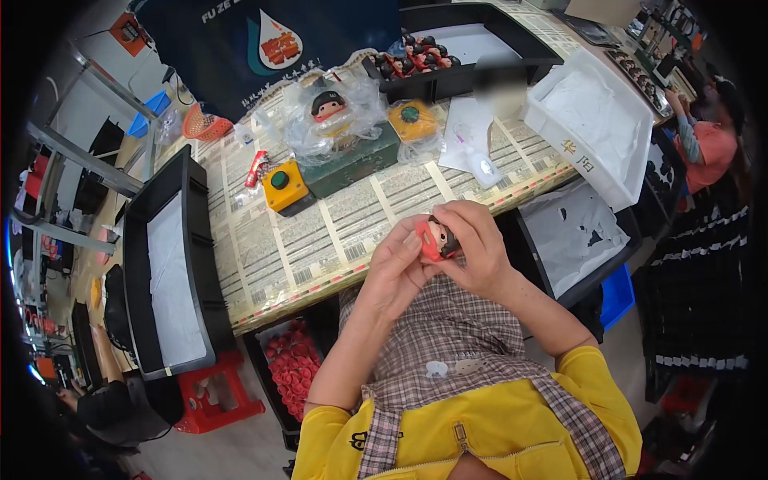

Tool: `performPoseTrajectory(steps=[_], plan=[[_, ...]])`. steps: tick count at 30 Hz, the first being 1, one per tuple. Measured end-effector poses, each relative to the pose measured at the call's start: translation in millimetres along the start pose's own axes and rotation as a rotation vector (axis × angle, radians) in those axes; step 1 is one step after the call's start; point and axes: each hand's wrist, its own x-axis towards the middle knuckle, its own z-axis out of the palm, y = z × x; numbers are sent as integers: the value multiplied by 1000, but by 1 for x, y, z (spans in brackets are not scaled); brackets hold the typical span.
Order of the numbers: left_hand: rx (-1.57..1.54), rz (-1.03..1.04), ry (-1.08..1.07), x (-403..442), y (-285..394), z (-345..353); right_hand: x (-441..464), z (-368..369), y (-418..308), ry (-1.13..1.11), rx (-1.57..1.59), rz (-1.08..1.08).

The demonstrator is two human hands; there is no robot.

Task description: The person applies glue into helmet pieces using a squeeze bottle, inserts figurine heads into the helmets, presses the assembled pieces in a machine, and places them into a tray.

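Over my lap, just off the table's front edge, I hold a small doll head (pixel 434 238) with black hair, a pale face and red parts. My left hand (pixel 394 268) is closed round its left side, thumb against the red part. From the right, my right hand (pixel 478 248) wraps its fingers over the black hair. Both palms hide part of the head. On the table ahead, a similar doll head (pixel 328 106) sits in clear plastic on a dark green block (pixel 352 166). Yellow boxes with green buttons, one at the left (pixel 285 188) and one at the right (pixel 413 120), flank the block.
A black tray (pixel 488 74) at the back holds several doll heads. A white bin (pixel 592 128) lined with paper stands right, a black tray (pixel 210 264) left. Red pieces (pixel 294 364) fill a crate below the table. A co-worker (pixel 708 144) sits far right; a red stool (pixel 220 396) stands lower left.
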Motion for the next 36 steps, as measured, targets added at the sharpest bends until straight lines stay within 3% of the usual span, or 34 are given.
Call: performPoseTrajectory(steps=[5,8,10,12,16,18,22,25,29,30,32,35,36], plan=[[93,-25,-30,1,23,-12,19,9,1,-58,-27,-114],[162,2,30,-2,43,-20,48,8,4,-320,145,-85],[269,136,82,-4,61,-24,82,7,15,-505,319,-44],[332,228,111,-4,83,-38,113,32,43,-378,291,-47],[438,349,176,-2,117,-37,173,95,90,-463,-92,103],[500,386,226,-1,129,-39,179,125,110,-589,-153,70],[585,470,312,5,155,-51,188,111,104,-644,-337,-241],[675,529,373,18,167,-53,209,79,69,-771,80,341],[816,586,411,50,176,-54,195,95,89,-510,102,269],[857,593,420,60,177,-53,188,105,104,-356,154,164],[910,609,364,80,176,-45,187,91,103,-307,147,339],[1150,667,489,109,166,-55,189,73,130,98,157,324],[1178,668,498,113,160,-51,196,68,150,98,310,403]])
